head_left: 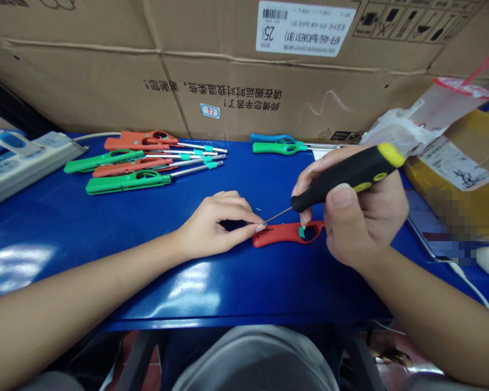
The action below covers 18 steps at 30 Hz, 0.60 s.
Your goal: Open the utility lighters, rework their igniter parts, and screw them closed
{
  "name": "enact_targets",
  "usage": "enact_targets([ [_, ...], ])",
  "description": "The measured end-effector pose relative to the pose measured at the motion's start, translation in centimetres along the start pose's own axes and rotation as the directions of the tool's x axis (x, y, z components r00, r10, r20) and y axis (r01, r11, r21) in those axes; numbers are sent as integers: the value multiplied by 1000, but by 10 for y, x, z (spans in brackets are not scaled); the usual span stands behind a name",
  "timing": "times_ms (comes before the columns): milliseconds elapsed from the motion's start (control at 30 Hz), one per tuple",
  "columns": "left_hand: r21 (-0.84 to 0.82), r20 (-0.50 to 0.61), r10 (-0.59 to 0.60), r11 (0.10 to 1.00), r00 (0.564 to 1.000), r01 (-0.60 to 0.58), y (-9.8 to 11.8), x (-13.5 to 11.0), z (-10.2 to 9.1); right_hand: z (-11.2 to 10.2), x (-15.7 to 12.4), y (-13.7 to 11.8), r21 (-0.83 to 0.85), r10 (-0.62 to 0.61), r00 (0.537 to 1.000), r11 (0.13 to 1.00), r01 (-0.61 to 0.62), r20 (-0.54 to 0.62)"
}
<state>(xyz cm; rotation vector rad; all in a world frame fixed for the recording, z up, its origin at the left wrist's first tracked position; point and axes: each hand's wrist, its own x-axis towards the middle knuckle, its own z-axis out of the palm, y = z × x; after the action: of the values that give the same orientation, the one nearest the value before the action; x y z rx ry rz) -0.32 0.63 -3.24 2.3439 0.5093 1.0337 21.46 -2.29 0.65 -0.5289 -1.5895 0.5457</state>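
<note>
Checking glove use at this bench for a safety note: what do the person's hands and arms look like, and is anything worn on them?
The left hand and right hand are bare, with no gloves, rings or watch in view. The left forearm and right forearm are bare too, with no sleeves showing.

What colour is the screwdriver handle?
The screwdriver handle is black and yellow; head view.

lighter body — smooth plastic; tabletop — glossy; carton — matt cardboard

Left hand pinches a red lighter; right hand holds a screwdriver.
</note>
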Motion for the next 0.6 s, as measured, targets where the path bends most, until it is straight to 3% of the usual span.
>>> enact_targets([
  [233, 34, -10, -43, 998, 999, 43, 1, 0, 1, 0, -1, 1, -22, -16, 1000, 1000, 16, 5],
  [467, 240, 167, -95, 969, 981, 53, 5, -3, 2, 0, -4, -2, -83, 100, 994, 992, -95, 55],
  [600, 277, 208, -113, 960, 972, 53, 6, -4, 2, 2, -6, -2, -69, 121, 986, 991, -113, 117],
])
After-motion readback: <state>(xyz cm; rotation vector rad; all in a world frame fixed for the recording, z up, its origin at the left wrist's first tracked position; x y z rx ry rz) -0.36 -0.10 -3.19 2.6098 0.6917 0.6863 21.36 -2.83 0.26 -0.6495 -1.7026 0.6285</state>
